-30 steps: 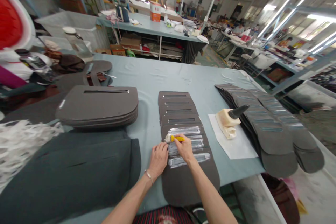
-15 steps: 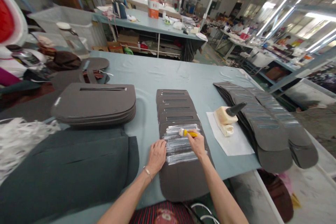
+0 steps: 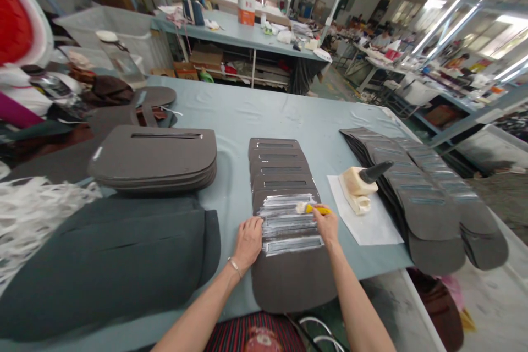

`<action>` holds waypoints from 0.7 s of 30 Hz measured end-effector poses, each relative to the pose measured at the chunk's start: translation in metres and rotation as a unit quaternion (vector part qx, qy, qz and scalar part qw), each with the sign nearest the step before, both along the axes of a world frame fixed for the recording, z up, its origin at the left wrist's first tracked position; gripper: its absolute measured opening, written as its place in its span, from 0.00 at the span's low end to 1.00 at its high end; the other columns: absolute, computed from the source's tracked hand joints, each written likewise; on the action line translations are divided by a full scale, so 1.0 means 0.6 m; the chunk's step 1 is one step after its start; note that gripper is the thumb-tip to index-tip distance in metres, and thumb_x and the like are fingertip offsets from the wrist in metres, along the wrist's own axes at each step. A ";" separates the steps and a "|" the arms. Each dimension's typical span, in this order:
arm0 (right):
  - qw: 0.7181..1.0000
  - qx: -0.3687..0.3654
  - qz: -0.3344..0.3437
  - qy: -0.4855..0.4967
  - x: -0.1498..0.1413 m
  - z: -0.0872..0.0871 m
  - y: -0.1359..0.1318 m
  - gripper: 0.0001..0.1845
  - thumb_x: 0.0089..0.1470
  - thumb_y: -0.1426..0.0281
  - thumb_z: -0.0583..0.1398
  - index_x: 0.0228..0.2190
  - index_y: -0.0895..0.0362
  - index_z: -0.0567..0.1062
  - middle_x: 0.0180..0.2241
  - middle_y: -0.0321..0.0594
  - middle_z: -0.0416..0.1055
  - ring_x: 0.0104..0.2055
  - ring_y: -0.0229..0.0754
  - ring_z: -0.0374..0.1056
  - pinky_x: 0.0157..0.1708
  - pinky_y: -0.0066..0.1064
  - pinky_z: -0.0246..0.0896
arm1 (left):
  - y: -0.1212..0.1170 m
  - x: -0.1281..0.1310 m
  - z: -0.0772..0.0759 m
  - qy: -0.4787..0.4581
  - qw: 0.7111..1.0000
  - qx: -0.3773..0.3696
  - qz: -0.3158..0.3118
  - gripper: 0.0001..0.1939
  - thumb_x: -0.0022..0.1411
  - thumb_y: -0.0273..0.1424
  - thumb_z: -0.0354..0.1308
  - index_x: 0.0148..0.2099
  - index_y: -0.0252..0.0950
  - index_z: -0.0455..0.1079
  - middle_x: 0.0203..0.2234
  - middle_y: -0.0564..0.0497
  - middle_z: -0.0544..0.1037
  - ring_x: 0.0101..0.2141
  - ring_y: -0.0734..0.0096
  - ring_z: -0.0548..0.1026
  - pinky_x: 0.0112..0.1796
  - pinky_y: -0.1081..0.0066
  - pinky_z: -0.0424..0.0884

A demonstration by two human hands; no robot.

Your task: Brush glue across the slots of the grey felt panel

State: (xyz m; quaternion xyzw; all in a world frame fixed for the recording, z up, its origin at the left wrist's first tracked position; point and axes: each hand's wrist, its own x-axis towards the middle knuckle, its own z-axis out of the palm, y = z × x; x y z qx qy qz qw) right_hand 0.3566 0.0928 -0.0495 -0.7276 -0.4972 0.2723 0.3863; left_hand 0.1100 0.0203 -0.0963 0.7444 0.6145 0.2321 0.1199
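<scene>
My left hand lies flat on a fanned stack of dark grey foam panels, holding nothing. The panels have long slots, and white glue is smeared around the slots of the top panel. My right hand grips a yellow-handled brush, its pale bristles touching the glue-streaked panel near the upper slot. To the right of my right hand, a cream squeeze bottle with a black nozzle lies on a white paper sheet.
A fanned stack of slotted grey panels lies on the right of the pale blue table. On the left are a stacked pile of grey panels, a large dark sheet and white shredded strips.
The brush and my right hand have moved rightward across the top panel. My left hand stays flat in nearly the same spot. The view has shifted slightly.
</scene>
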 end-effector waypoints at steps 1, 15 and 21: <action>0.999 0.002 -0.038 -0.020 0.036 0.004 0.004 0.19 0.43 0.57 0.57 0.32 0.58 0.75 0.18 0.34 0.70 0.19 0.39 0.64 0.23 0.28 0.58 | 0.002 0.000 0.000 -0.009 1.000 -0.002 0.003 0.17 0.62 0.22 0.42 0.50 0.38 0.63 0.47 0.45 0.69 0.50 0.62 0.65 0.50 0.60 0.60; 0.972 0.080 0.221 0.010 -0.170 0.020 -0.140 0.10 0.54 0.64 0.55 0.31 0.55 0.74 0.31 0.38 0.73 0.33 0.39 0.68 0.36 0.28 0.61 | -0.095 -0.022 0.017 -0.053 0.997 -0.028 -0.053 0.14 0.62 0.29 0.48 0.50 0.38 0.63 0.46 0.46 0.70 0.50 0.62 0.66 0.51 0.58 0.60; 0.988 0.058 0.124 -0.067 -0.006 0.005 -0.118 0.12 0.52 0.62 0.56 0.32 0.56 0.75 0.31 0.39 0.74 0.32 0.41 0.68 0.35 0.29 0.61 | -0.101 -0.007 0.011 -0.007 0.999 -0.020 -0.045 0.16 0.62 0.28 0.47 0.52 0.38 0.63 0.47 0.44 0.70 0.50 0.60 0.66 0.51 0.57 0.60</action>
